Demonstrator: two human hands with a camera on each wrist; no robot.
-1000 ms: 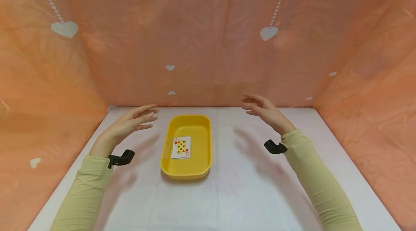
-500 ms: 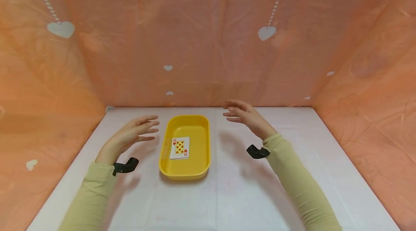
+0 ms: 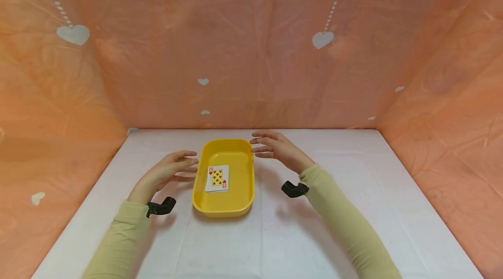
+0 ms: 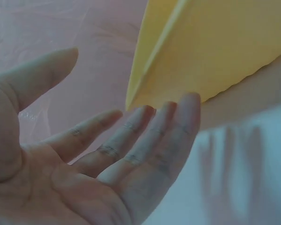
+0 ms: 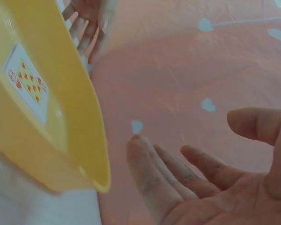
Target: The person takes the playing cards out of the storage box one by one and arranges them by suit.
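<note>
A yellow tray (image 3: 237,202) with rounded corners stands on the white tabletop. Inside it, toward the left, lies an eight of hearts playing card (image 3: 217,178), face up, with what looks like another card edge beneath. My left hand (image 3: 167,170) is beside the tray's left wall, fingers extended; in the left wrist view those fingers (image 4: 166,136) appear right by the yellow wall, and I cannot tell whether they touch. At the far right corner of the tray is my right hand (image 3: 280,150), fingers spread. The right wrist view shows a gap between the tray and that hand (image 5: 210,183).
A white cloth (image 3: 314,244) covers the table. Orange curtains (image 3: 251,52) with white hearts rise along the back and both sides. A black wrist camera (image 3: 162,206) juts inward from the left wrist, and another black camera (image 3: 294,189) from the right.
Both hands have closed in on the tray: the left moved right and nearer, the right moved well to the left and lower. The tray and card have stayed in place.
</note>
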